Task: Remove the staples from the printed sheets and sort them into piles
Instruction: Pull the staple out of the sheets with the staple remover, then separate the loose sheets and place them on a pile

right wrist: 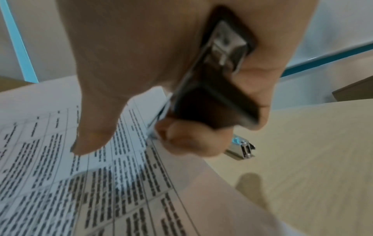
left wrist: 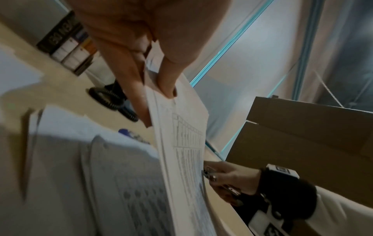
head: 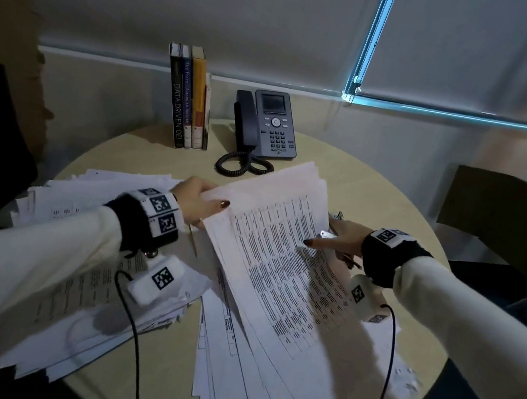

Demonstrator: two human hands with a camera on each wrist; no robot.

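the left hand [head: 198,201] pinched the top corner of a white printed sheet bundle [head: 277,246], lifting it off the round pale wooden bench [head: 376,196]. beside it, the right hand [head: 341,241] gripped a black-and-metal staple remover [right wrist: 218,83], forefinger stretched onto the page.

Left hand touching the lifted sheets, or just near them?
Touching. In the left wrist view the left hand pinches the sheets' top corner between thumb and fingers; the head view agrees.
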